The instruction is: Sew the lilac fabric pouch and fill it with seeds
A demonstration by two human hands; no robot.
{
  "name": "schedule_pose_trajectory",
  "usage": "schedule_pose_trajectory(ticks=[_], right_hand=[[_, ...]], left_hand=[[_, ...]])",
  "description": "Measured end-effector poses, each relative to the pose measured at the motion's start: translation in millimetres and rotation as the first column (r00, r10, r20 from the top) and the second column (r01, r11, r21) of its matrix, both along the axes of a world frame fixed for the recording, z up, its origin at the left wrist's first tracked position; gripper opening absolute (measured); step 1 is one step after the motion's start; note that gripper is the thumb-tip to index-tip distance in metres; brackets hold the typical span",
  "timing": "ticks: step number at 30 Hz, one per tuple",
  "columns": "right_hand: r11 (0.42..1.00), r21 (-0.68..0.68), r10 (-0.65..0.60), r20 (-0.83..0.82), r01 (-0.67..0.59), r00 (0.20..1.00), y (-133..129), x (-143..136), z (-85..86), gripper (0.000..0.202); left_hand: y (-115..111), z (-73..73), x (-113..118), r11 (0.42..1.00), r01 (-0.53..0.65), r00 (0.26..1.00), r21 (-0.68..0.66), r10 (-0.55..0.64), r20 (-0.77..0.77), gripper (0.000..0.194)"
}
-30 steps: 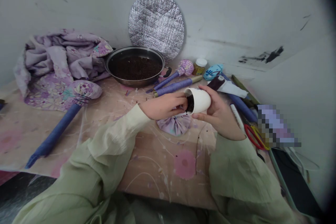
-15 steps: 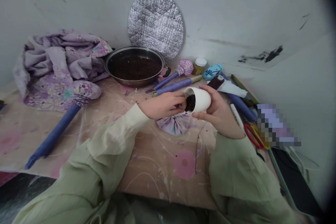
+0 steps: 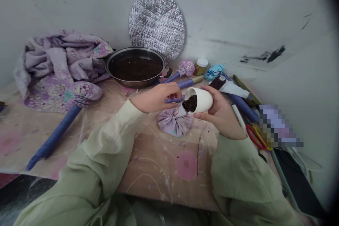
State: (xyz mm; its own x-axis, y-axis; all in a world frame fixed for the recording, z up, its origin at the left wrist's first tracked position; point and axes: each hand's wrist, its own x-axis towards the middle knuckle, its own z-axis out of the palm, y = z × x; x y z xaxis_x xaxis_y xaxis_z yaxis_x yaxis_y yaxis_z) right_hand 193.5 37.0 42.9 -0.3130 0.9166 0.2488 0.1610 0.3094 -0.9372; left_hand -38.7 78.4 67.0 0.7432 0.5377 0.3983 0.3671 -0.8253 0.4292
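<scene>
My right hand (image 3: 221, 114) is wrapped around a white cup (image 3: 204, 100), tilted on its side with its mouth facing left. Dark brown grain-like bits (image 3: 190, 103) lie inside, up to the rim. Just left of the mouth is my left hand (image 3: 160, 96), fingers curled and the thumb apart from them, with nothing visible between. Below the cup sits a round gathered lilac cloth pouch (image 3: 174, 123) on the table. A small white piece like a funnel (image 3: 181, 111) stands at the pouch's centre, partly hidden by the cup.
Behind is a wide pan (image 3: 136, 69) of dark bits, before a round silver foil mat (image 3: 156, 24). Floral cloth (image 3: 53, 63) and a blue-handled cloth-headed mallet (image 3: 60, 130) lie left. A thread spool (image 3: 218, 82), jar (image 3: 201, 67) and red-yellow scissors (image 3: 256, 137) are right.
My left hand has drawn back left and slightly up from the cup's mouth. More of the dark bits and the white piece now show. The right hand and cup stay nearly still.
</scene>
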Motion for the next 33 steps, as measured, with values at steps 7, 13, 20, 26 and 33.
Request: schedule_pose_trajectory(ticks=[7, 13, 20, 26, 33], right_hand=[[1.000, 0.002, -0.005, -0.003, 0.005, 1.000, 0, 0, -0.4, 0.077], [1.000, 0.009, -0.008, -0.005, 0.008, 1.000, 0, -1, -0.8, 0.077], [1.000, -0.023, -0.001, -0.043, 0.000, 0.999, 0, -2, 0.9, 0.076], [1.000, -0.029, -0.008, -0.052, 0.007, 0.999, 0, -2, 0.8, 0.076], [1.000, -0.018, -0.022, -0.027, 0.022, 0.999, 0, -1, 1.0, 0.076]], left_hand=[[-2, 7.6, -4, 0.998, -0.063, 0.997, -0.021, 0.062, -0.042, 0.023], [-6, -9.5, 12, 0.997, -0.064, 0.982, -0.039, 0.056, -0.182, 0.052], [-8, -17.8, 20, 0.996, -0.084, 0.968, -0.045, 0.071, -0.239, 0.055], [0, -12.9, 8, 0.988, -0.130, 0.948, -0.078, 0.100, -0.301, 0.036], [4, -28.2, 13, 0.946, -0.289, 0.880, -0.146, 0.202, -0.430, 0.019]])
